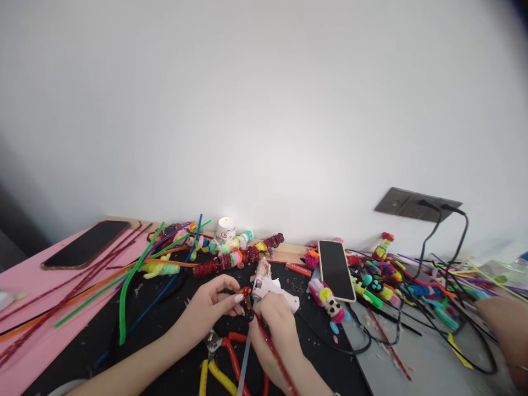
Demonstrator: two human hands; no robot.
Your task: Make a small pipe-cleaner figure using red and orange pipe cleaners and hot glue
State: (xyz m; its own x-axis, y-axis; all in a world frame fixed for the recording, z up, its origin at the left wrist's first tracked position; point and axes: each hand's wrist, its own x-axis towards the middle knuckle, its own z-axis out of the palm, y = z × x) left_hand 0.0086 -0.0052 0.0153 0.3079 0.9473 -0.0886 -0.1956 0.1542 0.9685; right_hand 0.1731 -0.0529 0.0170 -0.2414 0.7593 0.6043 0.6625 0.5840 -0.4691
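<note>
My left hand (214, 305) is pinched shut on one end of a red tinsel pipe cleaner (274, 352), where a small coiled red piece (246, 294) shows at the fingertips. My right hand (274, 324) is closed on the same pipe cleaner, whose long tail runs down toward me over the hand. Just beyond my right hand a white hot glue gun (264, 286) lies on the black mat, a translucent glue stick (244, 363) extending from it toward me. Under my hands are red-handled pliers (231, 355) and a yellow-handled tool (220, 377), partly hidden.
Pipe cleaners (136, 280) lie across the pink mat (25, 286) beside a dark phone (86, 245). Finished fuzzy pieces (239, 256) and a paper cup (226, 228) stand at the back. At right are another phone (336, 269), cables (457, 264) and another person's hand (499, 319).
</note>
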